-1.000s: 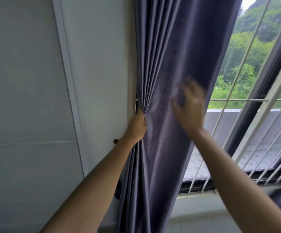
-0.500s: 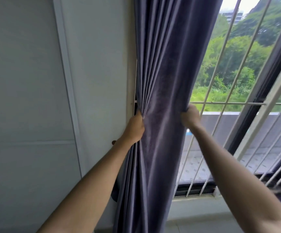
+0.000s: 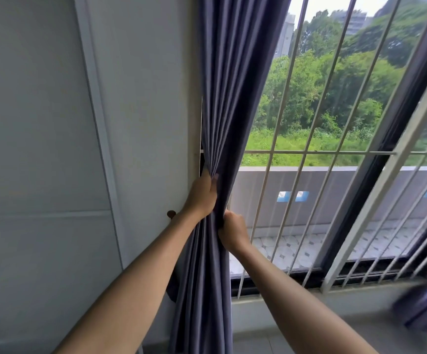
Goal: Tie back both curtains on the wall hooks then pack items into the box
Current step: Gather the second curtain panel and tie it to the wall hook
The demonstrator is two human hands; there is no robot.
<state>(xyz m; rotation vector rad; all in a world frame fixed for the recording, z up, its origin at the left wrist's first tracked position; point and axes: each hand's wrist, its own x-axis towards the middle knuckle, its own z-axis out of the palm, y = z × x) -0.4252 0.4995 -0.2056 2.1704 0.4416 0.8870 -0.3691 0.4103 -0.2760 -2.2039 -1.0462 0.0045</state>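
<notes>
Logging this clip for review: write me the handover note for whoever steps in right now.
Left hand: grip closed round the gathered purple-grey pleated fabric curtain, beside the white wall.
Right hand: grips the same bunch just below.
Small dark round wall hook: bare, just left of the left wrist.
Done: curtain gathered.
Left: tie it to the hook, tie the second curtain, pack the box; no box or tie-back in view.
</notes>
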